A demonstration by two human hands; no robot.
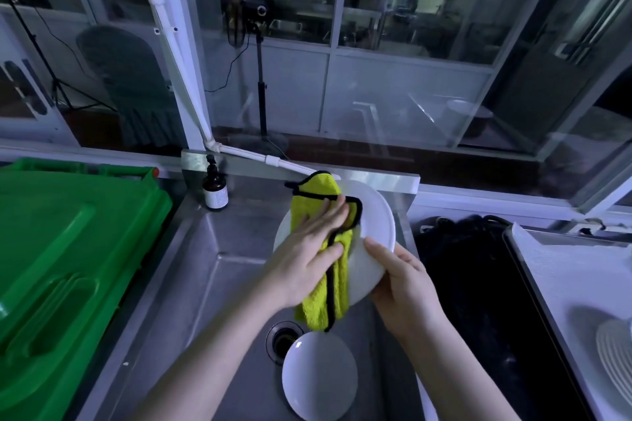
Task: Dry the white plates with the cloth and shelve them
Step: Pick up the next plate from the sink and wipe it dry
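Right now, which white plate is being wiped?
The upper white plate, gripped by the right hand, yellow cloth on it; the lower plate lies bare in the sink.

Fluffy cloth (pixel 321 202), glossy plate (pixel 372 225), brushed steel sink (pixel 219 270), seemingly plastic bin (pixel 68 249).

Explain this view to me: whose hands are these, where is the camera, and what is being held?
No robot here: these are a person's two bare hands, filmed by one wide camera worn on the head, looking down. The right hand grips a white plate by its rim, tilted over a steel sink. The left hand presses a yellow cloth flat against the plate's face. A second plate lies in the sink near the drain. A green bin is on the left, and a brown bottle stands by the sink's far left corner.
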